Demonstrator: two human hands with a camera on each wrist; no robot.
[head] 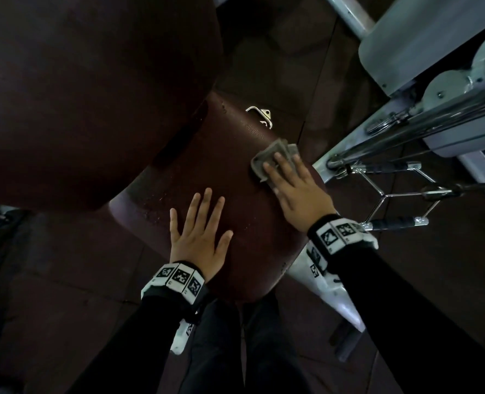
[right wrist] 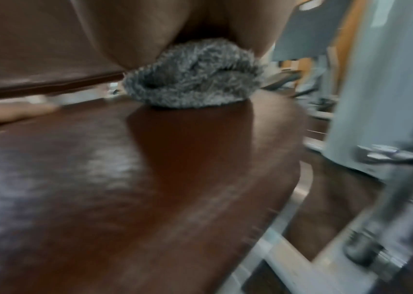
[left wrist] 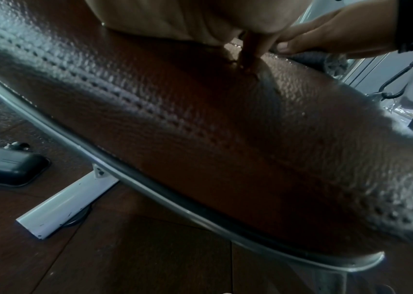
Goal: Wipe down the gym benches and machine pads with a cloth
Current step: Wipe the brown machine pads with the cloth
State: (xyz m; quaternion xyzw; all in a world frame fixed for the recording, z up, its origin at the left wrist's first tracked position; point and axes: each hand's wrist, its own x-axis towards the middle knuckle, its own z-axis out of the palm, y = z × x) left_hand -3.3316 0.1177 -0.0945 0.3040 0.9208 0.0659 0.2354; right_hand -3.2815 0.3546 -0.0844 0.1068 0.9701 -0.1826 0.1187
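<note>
your right hand [head: 298, 191] presses the cloth [head: 272, 157] flat-fingered on the seat's [head: 235, 177] far right edge.
your left hand [head: 200, 237] lies spread on the seat; only the left wrist view shows its stitching.

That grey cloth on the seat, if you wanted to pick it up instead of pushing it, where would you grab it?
Probably from above, at the bunched far edge of the cloth that sticks out past the fingertips of the right hand. It lies crumpled on the seat pad, so its raised folds give something to pinch.
</note>
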